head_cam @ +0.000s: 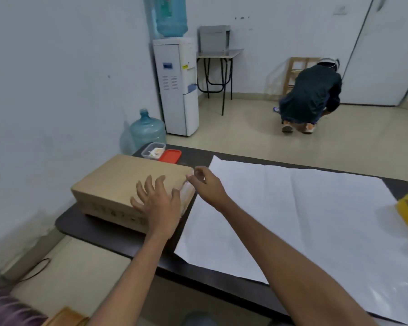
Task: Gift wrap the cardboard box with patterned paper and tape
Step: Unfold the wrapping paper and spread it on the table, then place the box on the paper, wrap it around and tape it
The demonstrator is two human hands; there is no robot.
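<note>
Head view: left grip (157, 201), fingers spread, is pressing the cardboard box (118, 182) at the bench's (97, 231) left end; right grip (204, 182) is curling at its far corner, hold unclear. Next, probably: shifting the box onto the paper (292, 220).

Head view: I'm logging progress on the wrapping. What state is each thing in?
wrapping paper: spread flat, white side up.
cardboard box: closed, unwrapped, lying beside the paper.
container: open, red lid lying beside it.
left hand: fingers spread on the box top.
right hand: fingers curled at the box edge; grip unclear.
</note>
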